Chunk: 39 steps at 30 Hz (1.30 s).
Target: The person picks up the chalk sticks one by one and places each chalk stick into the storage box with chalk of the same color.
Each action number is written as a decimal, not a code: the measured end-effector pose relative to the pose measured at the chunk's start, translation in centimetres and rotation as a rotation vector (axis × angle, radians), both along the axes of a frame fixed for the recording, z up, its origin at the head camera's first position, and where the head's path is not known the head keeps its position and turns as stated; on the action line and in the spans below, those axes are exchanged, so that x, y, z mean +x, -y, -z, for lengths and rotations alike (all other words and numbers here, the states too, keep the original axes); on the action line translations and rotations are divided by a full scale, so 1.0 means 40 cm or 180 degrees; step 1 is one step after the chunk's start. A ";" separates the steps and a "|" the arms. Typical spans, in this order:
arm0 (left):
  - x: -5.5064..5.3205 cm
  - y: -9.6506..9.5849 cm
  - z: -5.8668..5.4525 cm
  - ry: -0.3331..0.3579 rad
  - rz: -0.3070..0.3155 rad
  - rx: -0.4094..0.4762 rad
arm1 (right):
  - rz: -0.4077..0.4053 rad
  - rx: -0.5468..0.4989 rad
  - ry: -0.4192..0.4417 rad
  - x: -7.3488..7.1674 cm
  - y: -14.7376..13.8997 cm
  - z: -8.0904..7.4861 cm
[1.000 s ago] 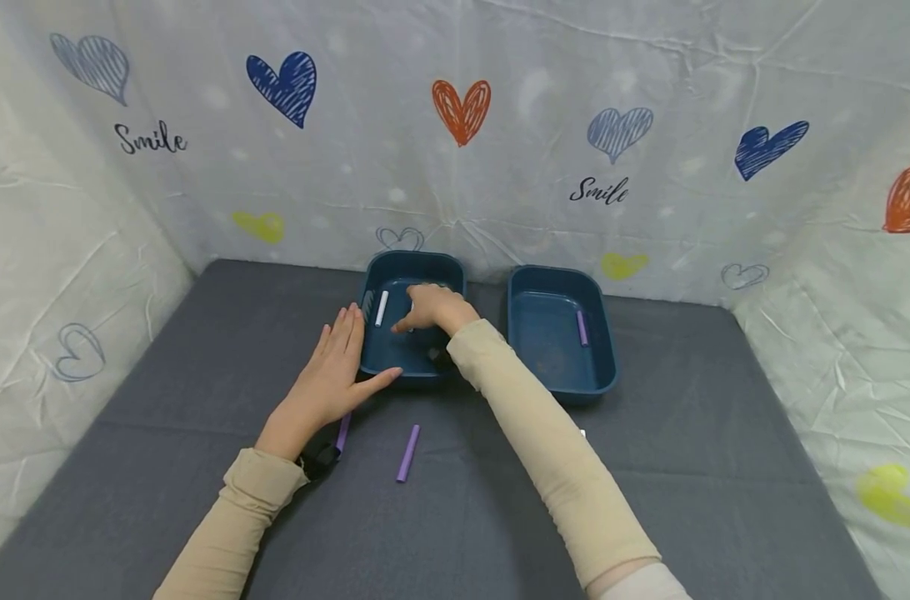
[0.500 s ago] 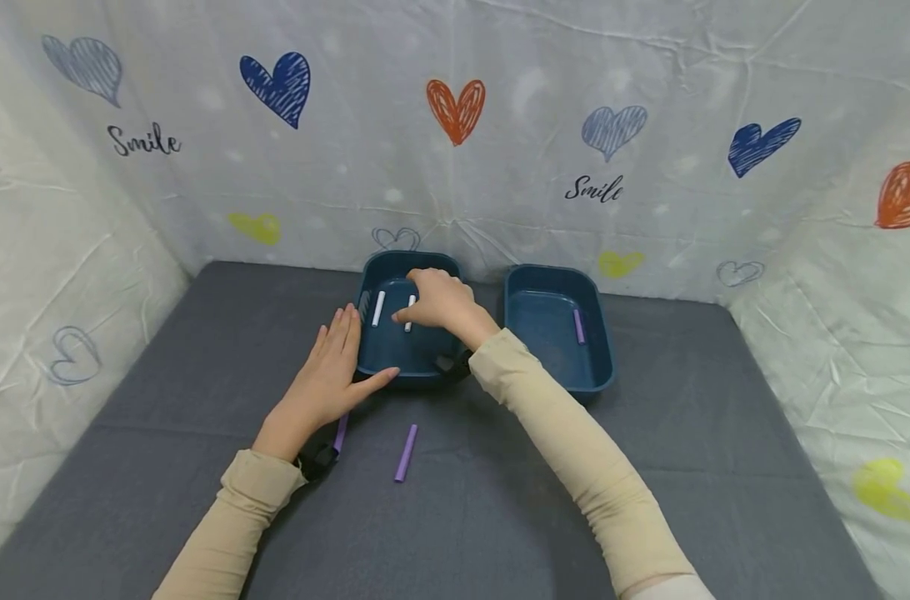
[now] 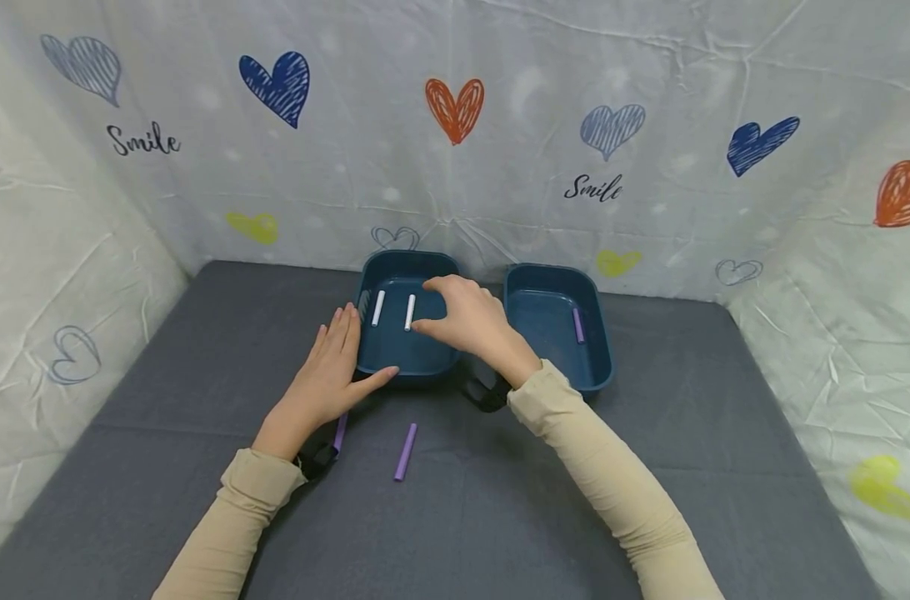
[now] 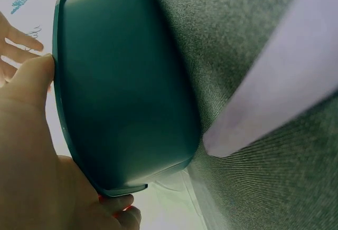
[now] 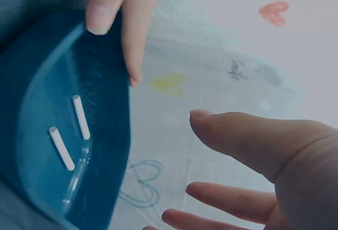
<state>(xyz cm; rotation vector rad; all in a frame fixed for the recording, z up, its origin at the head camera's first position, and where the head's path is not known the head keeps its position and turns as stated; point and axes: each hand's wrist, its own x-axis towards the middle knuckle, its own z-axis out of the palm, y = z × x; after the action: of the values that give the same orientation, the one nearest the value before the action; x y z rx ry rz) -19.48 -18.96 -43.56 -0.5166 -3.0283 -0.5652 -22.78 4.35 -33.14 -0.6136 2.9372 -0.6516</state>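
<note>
My left hand (image 3: 320, 379) lies against the left blue tray (image 3: 395, 354), straight fingers along its left side and thumb at the front rim. Two white chalk sticks (image 3: 410, 312) lie side by side on that tray's floor. Over the tray's right part, my right hand (image 3: 473, 321) has thumb and fingers spread apart and holds nothing; the right wrist view shows a gap between its thumb (image 5: 232, 135) and fingers. A purple chalk stick (image 3: 406, 452) rests on the cloth in front of the tray. Another purple chalk stick (image 3: 341, 432) is partly hidden by my left wrist.
A second blue tray (image 3: 541, 333) stands to the right, with one purple chalk stick (image 3: 578, 326) inside. Grey cloth (image 3: 455, 533) covers the table. Behind the trays hangs a white curtain (image 3: 380, 167) printed with hearts.
My right hand has come off the white chalk and drawn back to the right, uncovering the stick. A white bit seen beside my right sleeve is now out of sight. The left hand stays put.
</note>
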 end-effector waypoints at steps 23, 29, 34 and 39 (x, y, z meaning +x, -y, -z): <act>-0.004 0.000 0.009 0.0052 -0.0022 0.0032 | -0.0026 -0.0523 -0.0424 0.161 -0.199 -0.017; -0.005 0.000 0.011 0.0043 -0.0013 0.0029 | -0.0053 -0.0800 -0.0445 0.189 -0.259 -0.016; -0.004 0.001 0.013 0.0033 -0.0019 0.0035 | -0.0094 -0.1088 -0.0446 0.208 -0.310 -0.002; -0.003 0.003 0.011 0.0005 -0.0006 0.0029 | -0.0087 -0.1283 -0.0495 0.225 -0.358 0.017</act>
<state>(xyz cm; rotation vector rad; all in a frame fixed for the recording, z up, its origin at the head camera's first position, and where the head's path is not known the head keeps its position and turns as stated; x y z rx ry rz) -19.59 -19.07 -44.01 -0.5130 -3.0260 -0.5795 -13.77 18.68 -33.82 -0.7648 2.9444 -1.2633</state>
